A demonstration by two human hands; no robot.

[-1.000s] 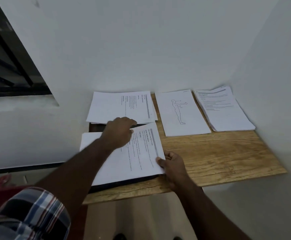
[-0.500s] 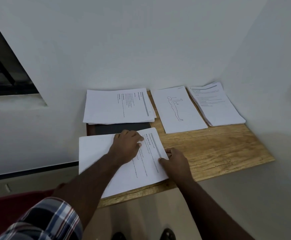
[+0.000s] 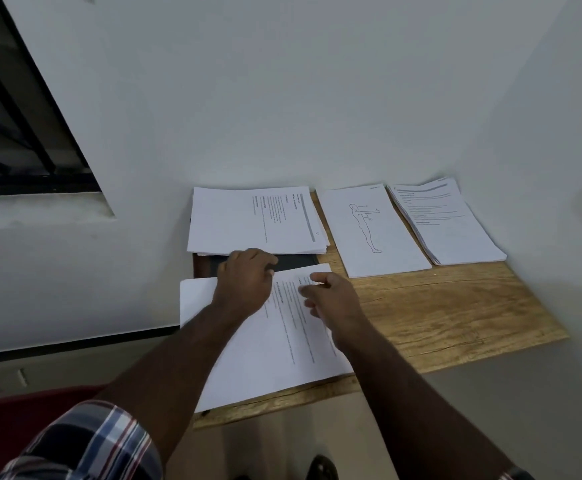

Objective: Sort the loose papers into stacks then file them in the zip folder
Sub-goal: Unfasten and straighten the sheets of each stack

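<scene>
Seen from the head camera, a person in a plaid sleeve (image 3: pixel 85 445) worked over a light wooden table (image 3: pixel 455 313) set into a white-walled corner. The left hand (image 3: pixel 246 282) lay knuckles-up at the far edge of the near white paper stack (image 3: pixel 265 358), its fingers curled down where the sheets met a dark zip folder (image 3: pixel 296 262); whether they pinched the paper or only pressed on it could not be told. The right hand (image 3: pixel 332 299) was held just above the same stack's right side, fingers loosely spread and holding nothing.

The near stack lay at the table's front left, tilted, with its left part hanging past the table edge. The folder showed only as a dark strip between that stack and a 2nd white stack of printed pages (image 3: pixel 255 220), which lay over it at the back left against the wall. To the right sat a white sheet bearing a line drawing of a standing figure (image 3: pixel 369 233), and just beside it, in the corner, a thicker fanned pile of printed pages (image 3: pixel 445 223). A dark barred window (image 3: pixel 16 133) stood at the left.
</scene>
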